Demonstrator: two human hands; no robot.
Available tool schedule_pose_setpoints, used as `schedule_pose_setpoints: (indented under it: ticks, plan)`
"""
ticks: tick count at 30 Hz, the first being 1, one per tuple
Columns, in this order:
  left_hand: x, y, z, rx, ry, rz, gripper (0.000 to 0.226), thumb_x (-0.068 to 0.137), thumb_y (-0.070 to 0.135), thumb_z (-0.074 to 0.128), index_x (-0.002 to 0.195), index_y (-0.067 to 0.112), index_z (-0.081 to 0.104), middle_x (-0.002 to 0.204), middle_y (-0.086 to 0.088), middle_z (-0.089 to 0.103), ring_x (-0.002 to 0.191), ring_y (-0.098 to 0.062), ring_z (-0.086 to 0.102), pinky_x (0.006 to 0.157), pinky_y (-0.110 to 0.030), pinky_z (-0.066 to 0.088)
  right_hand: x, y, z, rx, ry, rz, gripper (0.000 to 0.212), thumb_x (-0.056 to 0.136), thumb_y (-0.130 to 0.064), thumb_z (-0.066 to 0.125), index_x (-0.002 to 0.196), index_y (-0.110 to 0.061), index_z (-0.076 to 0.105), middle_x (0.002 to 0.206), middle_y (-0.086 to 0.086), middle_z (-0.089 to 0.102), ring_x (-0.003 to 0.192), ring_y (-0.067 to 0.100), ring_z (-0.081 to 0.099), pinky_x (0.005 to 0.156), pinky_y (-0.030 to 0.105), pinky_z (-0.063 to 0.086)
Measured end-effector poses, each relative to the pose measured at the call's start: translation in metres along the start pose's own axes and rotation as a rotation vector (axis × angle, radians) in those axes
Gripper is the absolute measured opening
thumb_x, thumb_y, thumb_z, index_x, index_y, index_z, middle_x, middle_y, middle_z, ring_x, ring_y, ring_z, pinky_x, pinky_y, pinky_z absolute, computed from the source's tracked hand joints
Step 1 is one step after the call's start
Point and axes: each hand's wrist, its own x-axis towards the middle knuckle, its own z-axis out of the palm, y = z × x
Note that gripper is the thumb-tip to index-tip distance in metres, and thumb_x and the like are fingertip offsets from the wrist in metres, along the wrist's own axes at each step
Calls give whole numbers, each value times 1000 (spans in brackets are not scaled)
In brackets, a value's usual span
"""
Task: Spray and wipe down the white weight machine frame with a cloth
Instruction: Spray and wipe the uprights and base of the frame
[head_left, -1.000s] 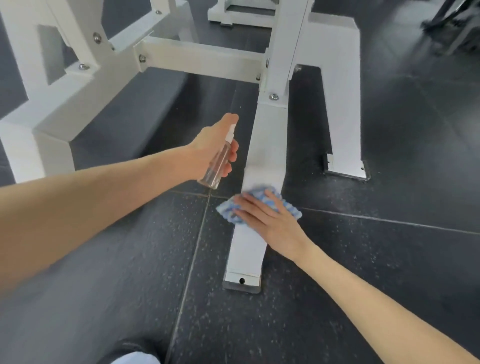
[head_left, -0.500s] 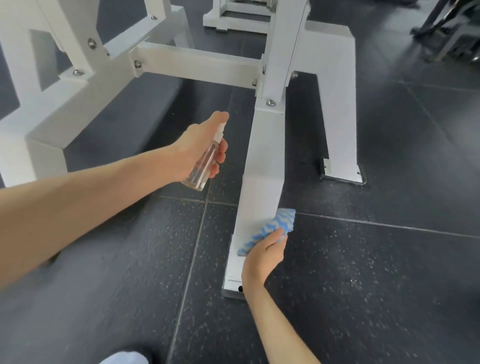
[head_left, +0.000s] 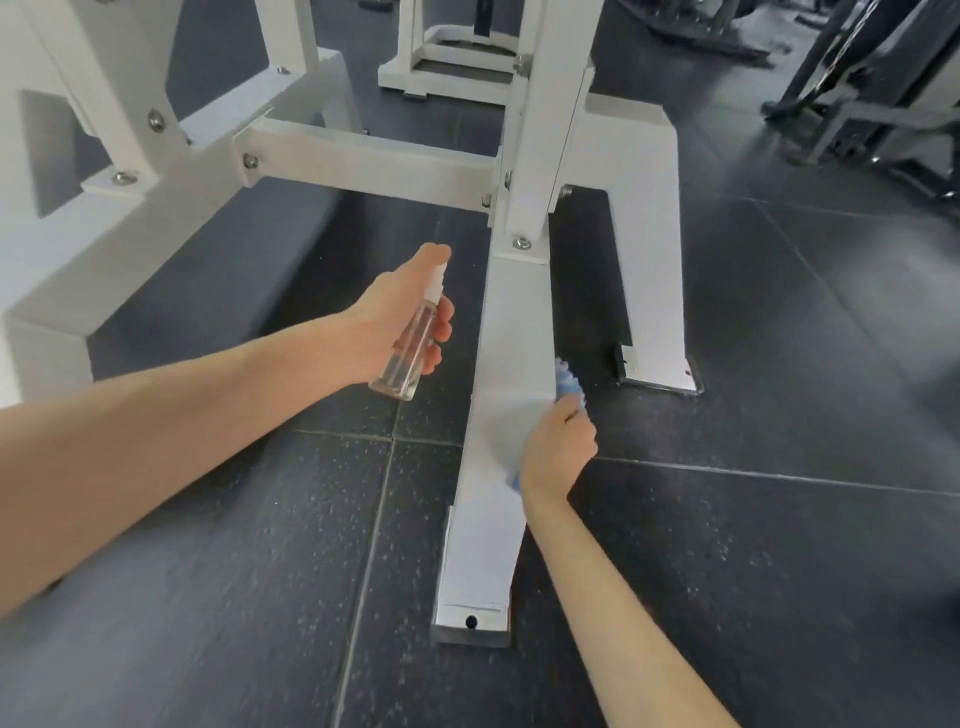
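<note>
Left hand (head_left: 395, 322) grip clenched round clear spray bottle (head_left: 410, 348), at 10 o'clock from right hand (head_left: 558, 452); right grip grasping blue cloth (head_left: 567, 382) against right edge of white frame rail (head_left: 514, 332).

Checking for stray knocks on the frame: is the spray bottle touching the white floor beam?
Apart. The head view shows a strip of dark floor between the spray bottle, held by the left hand, and the white floor beam.

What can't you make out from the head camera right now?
Head view only.
Blue cloth: mostly hidden under the right hand.
Floor rail, right side face: turned away from the camera.
Spray bottle nozzle: partly covered by the left hand forefinger.
Frame uprights: cut off by the top edge.
</note>
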Motion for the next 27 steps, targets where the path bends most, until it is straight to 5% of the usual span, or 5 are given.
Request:
schedule_pose_setpoints:
  ticks: [5,14,21,24,27]
  plan:
    - [21,14,-2,-11,-63,30,56,93,58,48,63,12,54,53,-2,56,43,-16,50,53,-25,46,61,-77,-5,-292,-183,-54,42,103,-20,25,132,2,45,135,23,46,124,35,44,93,34,36]
    - [54,55,-14,1,-67,127,54,95,53,50,62,10,52,53,-4,53,43,-17,45,49,-24,42,130,-125,65,-296,-119,-255,33,99,-15,34,128,-14,50,125,7,55,114,26,53,92,41,43]
    - [62,117,-20,-20,-86,219,55,94,57,50,66,10,54,48,-2,53,39,-16,47,45,-21,42,170,-176,43,-1024,202,-1831,65,73,7,65,134,-9,51,142,8,46,135,25,36,110,50,27]
    - [65,137,-13,44,-92,233,51,95,57,48,75,10,53,52,-2,54,36,-14,47,43,-19,41,205,-199,18,-1711,230,-1947,80,76,-15,73,142,-17,27,152,0,25,141,18,22,113,45,21]
    - [60,177,-12,72,-70,310,52,96,56,46,73,10,54,56,-4,54,40,-16,47,46,-22,41,208,-254,-2,-1660,379,-2107,82,73,-14,73,140,-16,27,149,-1,35,140,19,29,114,46,15]
